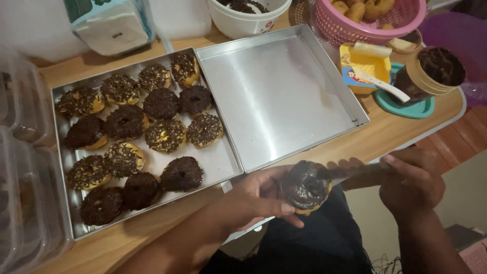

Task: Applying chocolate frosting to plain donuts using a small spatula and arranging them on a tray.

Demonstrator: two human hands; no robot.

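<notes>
Left hand [258, 195] gripping chocolate-topped donut [306, 186], right hand [411, 180] closed round a knife [350, 175]. Probably best spreading thin, keeping donut level.

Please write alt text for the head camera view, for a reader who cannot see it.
The left hand holds a chocolate-coated doughnut while the right hand spreads it with a knife. On the wooden table, one metal tray holds finished doughnuts; the second tray holds nothing.

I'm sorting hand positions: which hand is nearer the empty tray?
Left. The left hand holds the doughnut just below the empty tray's front edge; the right hand sits farther right, off its corner.
</notes>
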